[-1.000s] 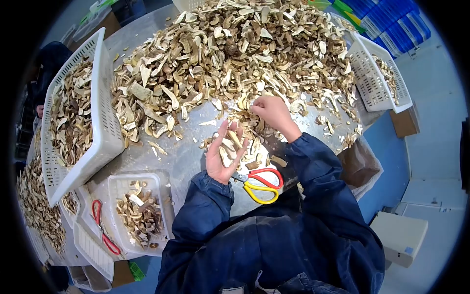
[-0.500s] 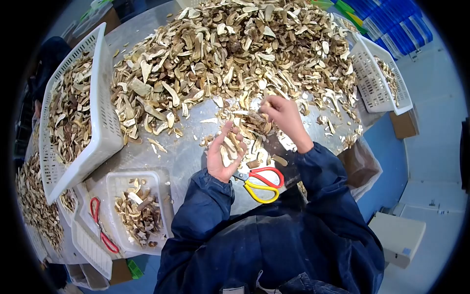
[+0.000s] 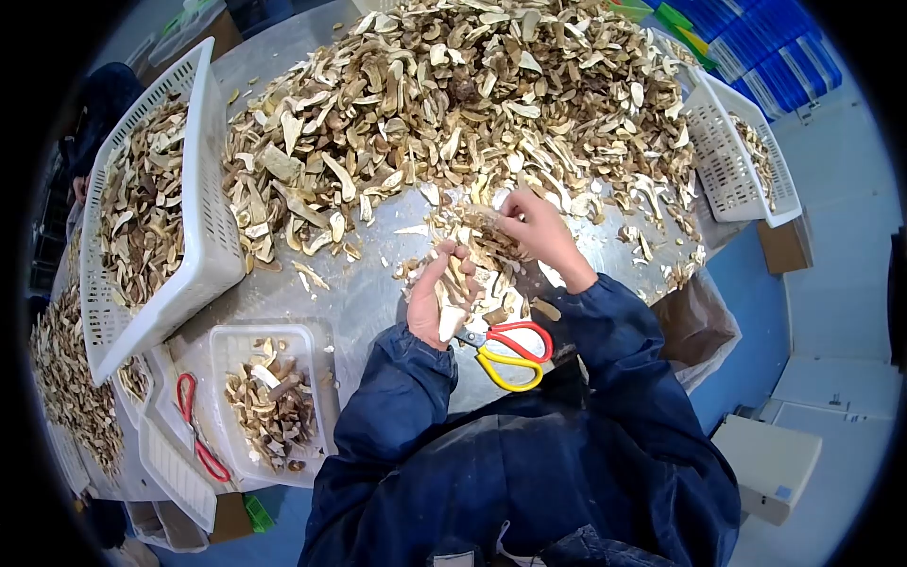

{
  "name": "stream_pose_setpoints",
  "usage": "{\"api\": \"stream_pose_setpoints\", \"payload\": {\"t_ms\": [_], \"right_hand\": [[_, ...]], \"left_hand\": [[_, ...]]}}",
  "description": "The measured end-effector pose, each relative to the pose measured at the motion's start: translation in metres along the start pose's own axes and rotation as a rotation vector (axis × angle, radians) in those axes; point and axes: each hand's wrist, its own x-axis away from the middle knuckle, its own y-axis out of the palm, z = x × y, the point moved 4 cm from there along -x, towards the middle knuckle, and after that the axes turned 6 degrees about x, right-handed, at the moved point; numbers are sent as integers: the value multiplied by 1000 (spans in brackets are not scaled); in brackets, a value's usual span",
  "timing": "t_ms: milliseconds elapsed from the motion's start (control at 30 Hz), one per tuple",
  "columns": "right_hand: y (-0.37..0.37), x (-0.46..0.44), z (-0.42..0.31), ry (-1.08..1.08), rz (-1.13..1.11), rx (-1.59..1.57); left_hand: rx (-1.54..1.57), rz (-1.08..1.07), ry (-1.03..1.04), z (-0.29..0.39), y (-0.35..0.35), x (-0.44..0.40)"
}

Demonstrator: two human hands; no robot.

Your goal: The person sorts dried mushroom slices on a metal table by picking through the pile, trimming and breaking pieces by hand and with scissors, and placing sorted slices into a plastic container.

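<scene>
My left hand is curled, palm up, around a few dried mushroom slices, one pale piece lying near the heel of the palm. To its right, my right hand pinches a brownish mushroom slice over the small loose heap in front of me. Its fingertips partly cover that slice. Scissors with one red and one yellow handle lie just below my left hand, their blade end partly hidden by it. Beyond both hands rises a large pile of dried mushroom slices.
A white slotted basket full of slices stands tilted at left. Below it are a clear plastic tub of pieces and red-handled scissors. Another white basket sits at the right edge. At far left, a co-worker's dark sleeve shows.
My right hand has moved slightly left and down, bringing a slice closer to my left hand. A pale piece now shows at the left palm, and that hand has turned a little.
</scene>
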Motion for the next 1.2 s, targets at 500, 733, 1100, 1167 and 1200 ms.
{"api": "stream_pose_setpoints", "payload": {"t_ms": [500, 733, 1100, 1167, 1200], "right_hand": [[3, 31, -58, -158, -312, -241], [-23, 4, -22, -116, -104, -27], [12, -28, -20, -106, 109, 347], [20, -29, -27, -126, 72, 395], [23, -29, -29, -136, 54, 420]], "left_hand": [[-59, 154, 107, 4, 0, 3], [157, 70, 134, 12, 1, 3], [322, -189, 141, 16, 14, 3], [348, -202, 151, 17, 15, 2], [361, -208, 157, 17, 16, 2]]}}
